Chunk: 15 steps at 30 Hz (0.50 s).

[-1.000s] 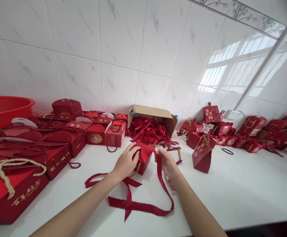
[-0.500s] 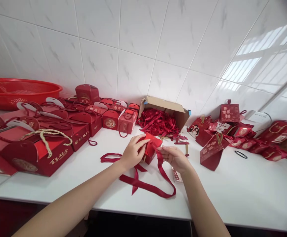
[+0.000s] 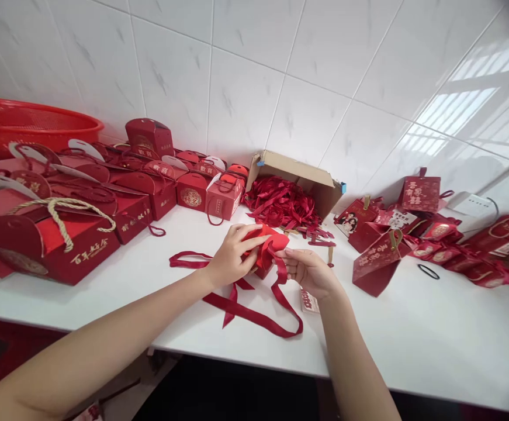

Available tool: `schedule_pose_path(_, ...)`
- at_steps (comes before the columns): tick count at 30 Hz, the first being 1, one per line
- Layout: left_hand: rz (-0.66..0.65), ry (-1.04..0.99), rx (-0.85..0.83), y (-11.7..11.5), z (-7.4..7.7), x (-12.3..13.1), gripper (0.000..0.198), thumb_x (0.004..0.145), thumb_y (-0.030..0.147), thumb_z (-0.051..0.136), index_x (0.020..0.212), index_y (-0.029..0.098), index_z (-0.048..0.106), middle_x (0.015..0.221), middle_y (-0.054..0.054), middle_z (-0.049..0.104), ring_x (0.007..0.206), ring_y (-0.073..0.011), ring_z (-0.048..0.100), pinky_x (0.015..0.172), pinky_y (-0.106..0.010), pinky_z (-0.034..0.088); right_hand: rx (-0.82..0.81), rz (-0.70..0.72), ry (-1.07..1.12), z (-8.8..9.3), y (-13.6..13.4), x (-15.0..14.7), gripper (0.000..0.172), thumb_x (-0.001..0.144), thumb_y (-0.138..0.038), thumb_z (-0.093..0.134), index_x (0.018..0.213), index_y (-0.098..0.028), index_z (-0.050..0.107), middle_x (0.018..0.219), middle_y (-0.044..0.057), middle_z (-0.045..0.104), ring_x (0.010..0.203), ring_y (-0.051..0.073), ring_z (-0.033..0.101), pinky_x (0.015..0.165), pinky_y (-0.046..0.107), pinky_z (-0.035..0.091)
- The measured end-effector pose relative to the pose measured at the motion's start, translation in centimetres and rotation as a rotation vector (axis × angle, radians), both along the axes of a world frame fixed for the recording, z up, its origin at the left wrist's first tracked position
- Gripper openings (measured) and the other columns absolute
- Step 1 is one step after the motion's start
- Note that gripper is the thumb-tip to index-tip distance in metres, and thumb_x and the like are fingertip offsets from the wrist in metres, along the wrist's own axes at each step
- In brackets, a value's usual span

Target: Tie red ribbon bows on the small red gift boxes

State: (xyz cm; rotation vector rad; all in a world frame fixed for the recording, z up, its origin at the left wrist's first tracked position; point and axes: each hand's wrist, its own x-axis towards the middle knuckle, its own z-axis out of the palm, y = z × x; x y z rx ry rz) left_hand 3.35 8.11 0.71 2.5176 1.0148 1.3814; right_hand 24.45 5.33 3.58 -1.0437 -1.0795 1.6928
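A small red gift box (image 3: pixel 262 270) stands on the white table, its top flaps partly covered by my fingers. My left hand (image 3: pixel 235 252) grips the box from its left side, fingers laid across the top. On the other side, my right hand (image 3: pixel 307 270) pinches a dark red ribbon (image 3: pixel 280 286) close to the box's top flap. From there the ribbon loops down over the table in front of the box, and another part of it lies to the left. Under my right wrist a small printed card (image 3: pixel 309 302) lies partly hidden.
Rows of red gift boxes (image 3: pixel 134 202) fill the left, before a red plastic basket (image 3: pixel 39 126). Behind my hands a cardboard box (image 3: pixel 300 164) lies on its side, full of red ribbons (image 3: pixel 280 202). Small red bags (image 3: pixel 377 263) and a black ring (image 3: pixel 428 271) are at right.
The view has shifted slightly. My right hand still pinches the ribbon, now nearer the flap, and my left hand stays on the box.
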Motion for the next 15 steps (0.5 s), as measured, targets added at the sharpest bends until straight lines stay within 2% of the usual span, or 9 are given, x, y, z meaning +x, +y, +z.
schedule_pose_path(5,-0.018,-0.012,0.055,0.2,-0.3,0.0,0.041,0.084,0.009,0.048,0.118,0.024,0.065,0.13,-0.007,0.057,0.114,-0.0248,0.047,0.102,-0.045,0.041,0.057,-0.009,-0.031,0.0,-0.1,0.1,0.024,0.07,-0.039,0.073,0.082,-0.02,0.079,0.077,0.007,0.077,0.065,0.017,0.068,0.06,0.028,0.05)
schedule_pose_path(11,-0.018,-0.029,0.091,0.2,-0.3,-0.1,0.039,0.083,0.01,0.05,0.115,0.023,0.067,0.125,-0.008,0.06,0.11,-0.0248,0.048,0.099,-0.045,0.044,0.208,-0.05,-0.105,0.1,-0.3,-0.3,0.018,0.073,-0.043,0.072,0.08,-0.028,0.079,0.087,0.007,0.077,0.078,0.02,0.068,0.071,0.036,0.05)
schedule_pose_path(15,-0.017,-0.03,0.107,0.0,-0.1,-0.1,0.039,0.08,0.01,0.052,0.113,0.023,0.067,0.121,-0.008,0.061,0.107,-0.0245,0.05,0.097,-0.044,0.044,0.336,-0.133,-0.154,-0.1,-0.5,-1.0,0.019,0.07,-0.04,0.077,0.082,-0.025,0.078,0.08,0.004,0.075,0.068,0.018,0.064,0.067,0.035,0.051)
